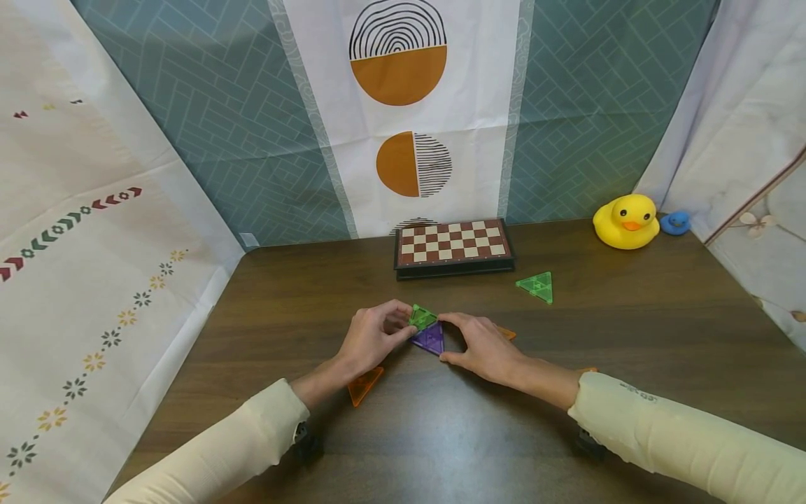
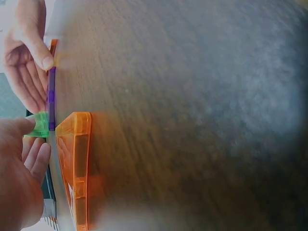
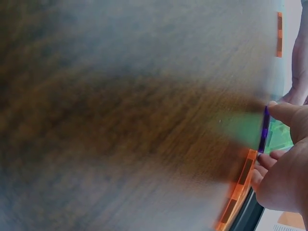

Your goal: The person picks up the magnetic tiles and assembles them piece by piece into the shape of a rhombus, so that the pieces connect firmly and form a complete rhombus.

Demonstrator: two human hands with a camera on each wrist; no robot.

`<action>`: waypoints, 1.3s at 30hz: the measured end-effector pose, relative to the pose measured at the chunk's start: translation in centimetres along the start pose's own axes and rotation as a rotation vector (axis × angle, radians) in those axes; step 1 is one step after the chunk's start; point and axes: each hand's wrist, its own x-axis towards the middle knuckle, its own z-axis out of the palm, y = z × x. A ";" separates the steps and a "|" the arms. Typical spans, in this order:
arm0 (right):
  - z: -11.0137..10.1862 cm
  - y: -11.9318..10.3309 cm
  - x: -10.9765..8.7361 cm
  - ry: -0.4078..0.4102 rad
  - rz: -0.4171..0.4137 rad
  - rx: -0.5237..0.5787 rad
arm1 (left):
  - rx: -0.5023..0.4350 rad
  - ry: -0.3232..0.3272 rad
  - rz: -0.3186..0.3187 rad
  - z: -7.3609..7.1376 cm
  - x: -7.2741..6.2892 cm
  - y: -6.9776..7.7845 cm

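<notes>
The left hand (image 1: 370, 337) pinches a translucent green plastic triangular tile (image 1: 422, 317) between its thumb and fingers, with only a small gap between them. The right hand (image 1: 483, 344) is spread a little wider, its thumb and forefinger gripping a translucent purple plastic triangular tile (image 1: 431, 339) at two of its corners. The two tiles meet along an edge near the middle of the dark brown wood-grain worktop (image 1: 441, 434); the purple one lies low to the surface, while in both wrist views the green one appears tilted up from it.

A translucent orange plastic triangular tile (image 1: 364, 387) lies beside the left wrist. A second orange tile (image 1: 506, 333) is partly hidden behind the right hand, and another orange piece (image 1: 589, 369) shows just past the right cuff. Farther back, a loose green triangular tile (image 1: 537, 287) lies near the black-edged, red-and-cream checkered board (image 1: 452, 243). A yellow toy duck (image 1: 623, 227) sits at the back right, with a small blue toy duck (image 1: 676, 223) just beside it
</notes>
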 end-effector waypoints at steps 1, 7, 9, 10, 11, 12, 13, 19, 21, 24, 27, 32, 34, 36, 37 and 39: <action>0.0 0.0 0.0 -0.001 0.004 0.003 | 0.003 0.000 0.003 0.0 0.0 0.0; 0.0 -0.1 0.1 -0.011 0.003 0.024 | 0.011 -0.011 0.022 -0.1 0.0 0.1; 0.0 -0.1 0.1 -0.014 -0.007 0.024 | 0.013 -0.016 0.023 -0.1 -0.1 0.1; 0.0 0.0 0.0 -0.014 -0.013 0.021 | 0.014 -0.018 0.023 -0.1 -0.1 0.2; 0.0 0.0 0.0 -0.016 -0.014 0.022 | 0.014 -0.019 0.024 -0.1 -0.1 0.2; 0.0 0.0 0.0 -0.015 -0.018 0.021 | 0.015 -0.020 0.023 -0.1 -0.1 0.1; 0.0 0.1 0.0 -0.015 -0.023 0.019 | 0.015 -0.021 0.022 -0.1 -0.1 0.1; 0.0 0.1 -0.1 -0.012 -0.031 0.019 | 0.011 -0.028 0.017 0.0 -0.1 0.1; 0.0 0.1 -0.1 -0.011 -0.037 0.018 | 0.011 -0.031 0.015 0.0 -0.2 0.2; 0.0 0.2 -0.1 -0.010 -0.041 0.020 | 0.011 -0.031 0.011 -0.2 -0.2 0.2; 0.0 0.2 -0.1 -0.011 -0.039 0.021 | 0.008 -0.035 0.008 -0.5 -0.3 0.1; 0.0 0.2 0.0 -0.016 -0.032 0.011 | 0.005 -0.074 -0.002 -1.1 -0.4 -0.1; 0.0 0.2 0.0 -0.018 -0.026 0.010 | 0.002 -0.100 -0.001 -1.4 -0.5 -0.2; 0.0 0.1 0.0 -0.021 -0.022 0.009 | 0.003 -0.129 0.000 -1.8 -0.5 -0.3; 0.0 0.1 0.0 -0.022 -0.020 0.006 | 0.004 -0.146 0.000 -2.0 -0.5 -0.4; -0.1 0.1 0.0 -0.024 -0.018 0.001 | 0.004 -0.179 -0.003 -2.6 -0.6 -0.4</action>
